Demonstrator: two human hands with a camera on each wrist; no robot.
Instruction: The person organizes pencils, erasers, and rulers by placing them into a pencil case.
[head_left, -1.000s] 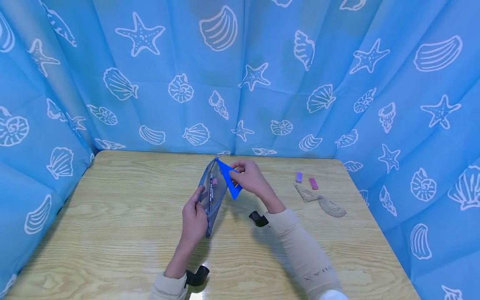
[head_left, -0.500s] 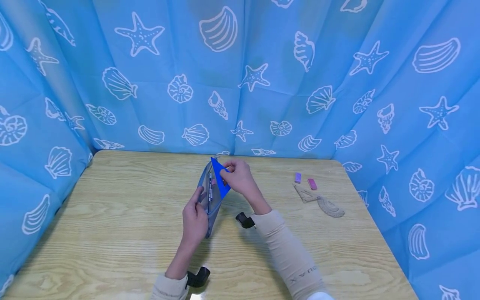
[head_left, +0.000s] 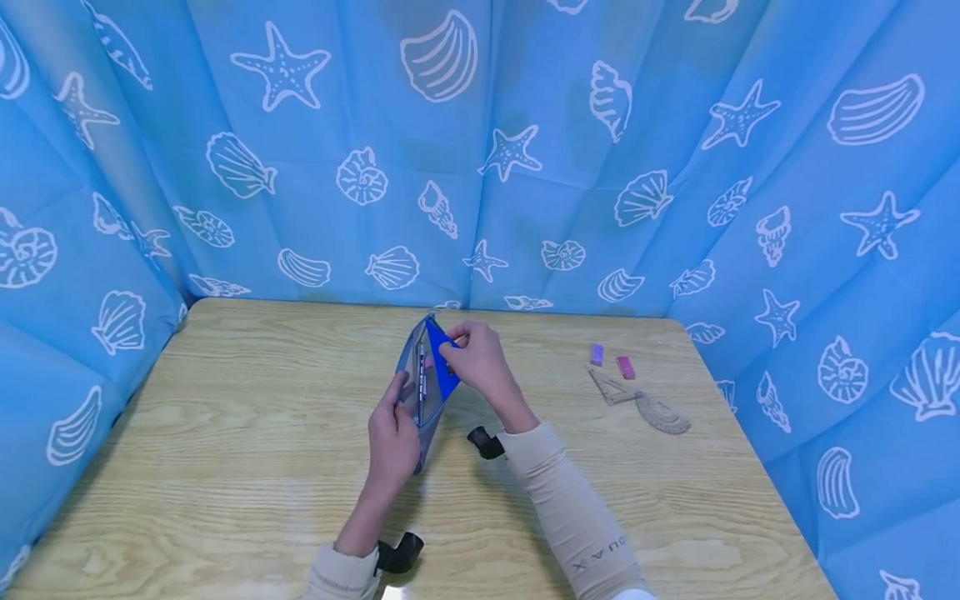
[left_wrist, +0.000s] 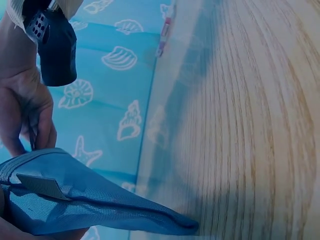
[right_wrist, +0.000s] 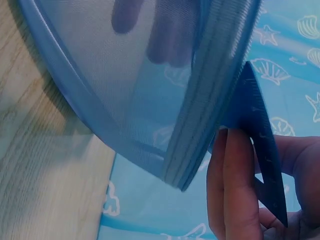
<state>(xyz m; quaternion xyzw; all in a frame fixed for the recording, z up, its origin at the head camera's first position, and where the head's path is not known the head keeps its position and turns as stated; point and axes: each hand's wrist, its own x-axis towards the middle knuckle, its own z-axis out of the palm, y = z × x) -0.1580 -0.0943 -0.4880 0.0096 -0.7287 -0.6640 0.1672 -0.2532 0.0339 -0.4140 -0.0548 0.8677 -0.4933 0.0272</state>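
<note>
My left hand (head_left: 393,440) grips a grey-blue mesh zip pouch (head_left: 427,446) by its side and holds it up above the table with its mouth spread. Through the mesh in the right wrist view, some left fingertips (right_wrist: 170,47) show behind the pouch wall (right_wrist: 100,90). A dark pen-like stick (head_left: 422,375) and a small pink item lie inside. Between thumb and fingers, my right hand (head_left: 480,360) pinches a blue set square (head_left: 444,383). Its long edge lies at the pouch's right rim, one corner inside the mouth. The left wrist view shows the pouch (left_wrist: 95,195) from outside.
On the wooden table (head_left: 247,433), to the right, lie a purple eraser (head_left: 597,354), a pink eraser (head_left: 626,367), a clear set square (head_left: 609,387) and a clear protractor (head_left: 663,413). A blue shell-patterned curtain (head_left: 450,167) stands behind and at both sides.
My right hand has moved left with the blue set square, bringing it from beside the pouch to partly within its mouth. The left hand and pouch have barely moved.
</note>
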